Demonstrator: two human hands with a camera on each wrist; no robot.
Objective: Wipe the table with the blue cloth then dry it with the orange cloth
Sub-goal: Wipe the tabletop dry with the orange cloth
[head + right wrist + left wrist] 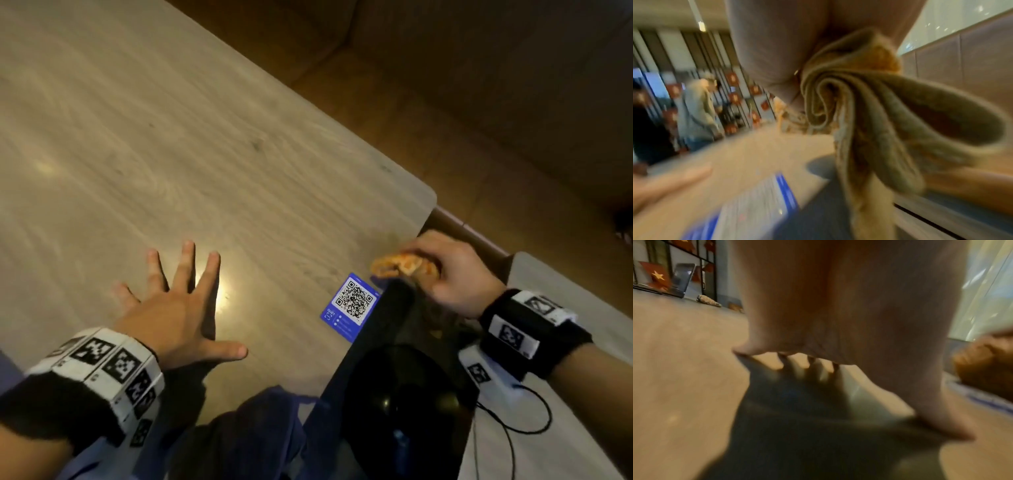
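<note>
Both wrist views are blurred. In the right wrist view the fingertips of the right hand (pixel 448 274) are hidden behind the bunched orange cloth (pixel 397 265); the head view shows the fingers curled and clamped on it. The lower part of the cloth is hidden in the head view behind a dark object (pixel 404 394) at the bottom edge, whose nature cannot be determined. The cloth hangs in folds above the table (pixel 205 154), just beyond the QR card (pixel 351 306). A blue fabric (pixel 260 421) lies at the near table edge, on the near side of the QR card; it is partly cut off and hard to identify.

No container is visible.

The left hand (pixel 178 315) has its fingers straight and spread apart, to the left of the QR card; contact with the table cannot be confirmed. The table is light wood-grain with a rounded corner beyond the QR card. Brown upholstered seating (pixel 479 85) lies past that corner. A second pale table (pixel 565 301) stands to the right of the QR card.
</note>
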